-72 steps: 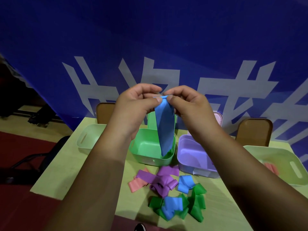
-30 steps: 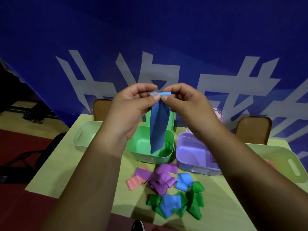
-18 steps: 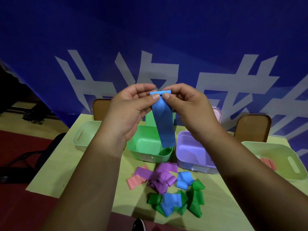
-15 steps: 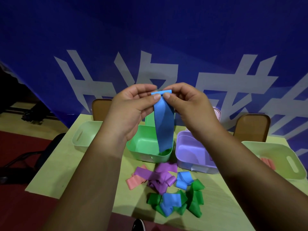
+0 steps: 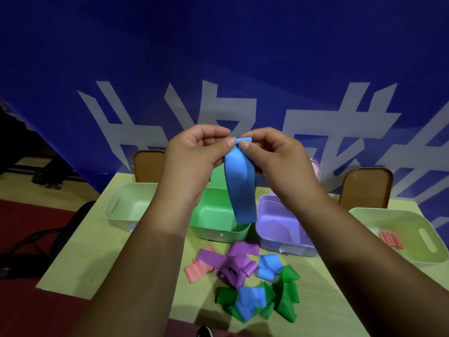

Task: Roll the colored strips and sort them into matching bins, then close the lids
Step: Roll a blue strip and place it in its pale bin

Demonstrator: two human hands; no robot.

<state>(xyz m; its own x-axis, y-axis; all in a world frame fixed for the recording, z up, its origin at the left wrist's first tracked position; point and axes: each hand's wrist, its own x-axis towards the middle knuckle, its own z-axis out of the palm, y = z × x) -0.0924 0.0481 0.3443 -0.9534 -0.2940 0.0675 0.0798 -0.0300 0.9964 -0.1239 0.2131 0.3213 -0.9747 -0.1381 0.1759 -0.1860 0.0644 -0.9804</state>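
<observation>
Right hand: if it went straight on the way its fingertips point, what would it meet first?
The left hand, whose fingertips pinch the same blue strip just opposite, though depth is uncertain.

Big white characters (image 5: 116, 132) sprawl across the blue banner (image 5: 218, 57), cropped and partly hidden, so none can be read. No other writing shows.

Yellow-green table (image 5: 97, 259). Four open bins in a far row, left to right: pale bin (image 5: 116, 203), green bin (image 5: 218, 235), purple bin (image 5: 272, 242), pale green bin (image 5: 401, 227). Near centre, a loose heap of strips: pink strip (image 5: 198, 271) leftmost, purple strips (image 5: 233, 263), blue strips (image 5: 268, 266), green strips (image 5: 286, 295) nearest.
</observation>
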